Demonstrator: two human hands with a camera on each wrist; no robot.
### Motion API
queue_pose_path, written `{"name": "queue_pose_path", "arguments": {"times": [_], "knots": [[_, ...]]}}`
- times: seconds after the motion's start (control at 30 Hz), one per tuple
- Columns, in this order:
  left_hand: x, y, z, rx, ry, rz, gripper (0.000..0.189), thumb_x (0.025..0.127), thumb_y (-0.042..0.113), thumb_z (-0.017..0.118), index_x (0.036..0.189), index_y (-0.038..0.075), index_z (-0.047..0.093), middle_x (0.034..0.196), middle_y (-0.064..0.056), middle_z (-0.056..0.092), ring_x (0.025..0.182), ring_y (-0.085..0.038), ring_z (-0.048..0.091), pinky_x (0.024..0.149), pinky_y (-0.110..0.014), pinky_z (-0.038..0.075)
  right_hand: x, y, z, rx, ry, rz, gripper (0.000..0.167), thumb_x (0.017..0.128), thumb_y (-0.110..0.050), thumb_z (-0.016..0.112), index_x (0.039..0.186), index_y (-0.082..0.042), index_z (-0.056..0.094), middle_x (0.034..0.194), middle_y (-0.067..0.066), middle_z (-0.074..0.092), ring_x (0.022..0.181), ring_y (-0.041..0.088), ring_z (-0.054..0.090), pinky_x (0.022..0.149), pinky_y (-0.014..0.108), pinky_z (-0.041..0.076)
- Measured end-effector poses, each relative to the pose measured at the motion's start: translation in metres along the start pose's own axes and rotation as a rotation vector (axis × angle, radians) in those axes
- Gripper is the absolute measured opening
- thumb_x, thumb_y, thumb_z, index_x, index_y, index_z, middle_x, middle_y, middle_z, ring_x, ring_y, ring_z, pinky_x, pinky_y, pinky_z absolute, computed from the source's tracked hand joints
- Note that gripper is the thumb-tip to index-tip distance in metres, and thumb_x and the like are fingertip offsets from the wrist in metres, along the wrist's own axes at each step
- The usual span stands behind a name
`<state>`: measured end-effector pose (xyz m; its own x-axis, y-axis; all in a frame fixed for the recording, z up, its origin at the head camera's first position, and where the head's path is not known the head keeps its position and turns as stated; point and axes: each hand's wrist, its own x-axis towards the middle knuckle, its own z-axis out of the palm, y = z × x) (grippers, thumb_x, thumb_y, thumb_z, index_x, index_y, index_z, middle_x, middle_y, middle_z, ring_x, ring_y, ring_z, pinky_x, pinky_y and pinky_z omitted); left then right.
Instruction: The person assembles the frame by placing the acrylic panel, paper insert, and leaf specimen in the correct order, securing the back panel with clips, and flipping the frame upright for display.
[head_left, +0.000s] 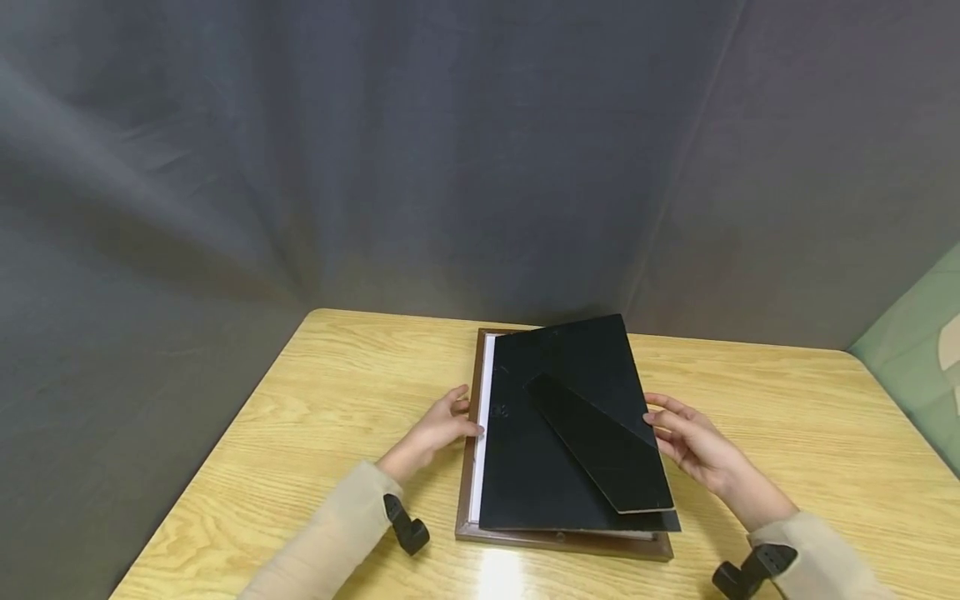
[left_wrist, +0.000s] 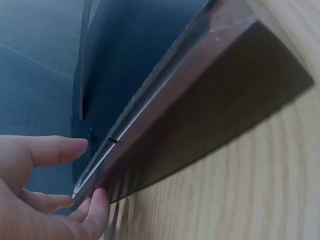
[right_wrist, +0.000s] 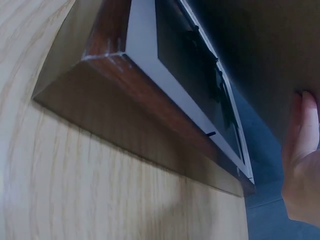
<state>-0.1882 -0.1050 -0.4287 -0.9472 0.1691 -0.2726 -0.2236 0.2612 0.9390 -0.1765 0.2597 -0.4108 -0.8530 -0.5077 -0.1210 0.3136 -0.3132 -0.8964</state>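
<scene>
A brown picture frame point(head_left: 570, 543) lies face down on the table. Above it, tilted with its right side raised, is a black backing board point(head_left: 517, 475) that carries an easel leg point(head_left: 600, 442). My right hand point(head_left: 697, 450) pinches the board's right edge, fingers underneath. In the right wrist view, a white border point(right_wrist: 160, 75) around a dark middle shows inside the frame, under the board's brownish underside point(right_wrist: 260, 55). My left hand point(head_left: 437, 429) is at the frame's left rail, fingertips touching its outer side and thumb held apart in the left wrist view.
The wooden table point(head_left: 360, 367) extends to both sides of the frame. Behind it hangs a dark grey curtain point(head_left: 480, 167), close to the frame's far edge. Small dark tabs, such as a metal tab point(right_wrist: 211, 133), stick out from the frame's inner edge.
</scene>
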Motion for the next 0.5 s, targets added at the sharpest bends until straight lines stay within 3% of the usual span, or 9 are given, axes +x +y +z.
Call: {"name": "queue_pose_path", "arguments": {"times": [0.5], "knots": [[0.0018,0.0011,0.0028,0.005,-0.029,-0.016,0.088,0.075,-0.004,0.063,0.151,0.000,0.019,0.152,-0.028,0.027,0.138,-0.049,0.030,0.114,-0.055,0.030,0.0070,0.0066,0.0003,0.101,0.019,0.031,0.036,0.099,0.002,0.037,0.107,-0.021,0.063,0.086,-0.004,0.064,0.075,0.004,0.068,0.069,0.014,0.057]]}}
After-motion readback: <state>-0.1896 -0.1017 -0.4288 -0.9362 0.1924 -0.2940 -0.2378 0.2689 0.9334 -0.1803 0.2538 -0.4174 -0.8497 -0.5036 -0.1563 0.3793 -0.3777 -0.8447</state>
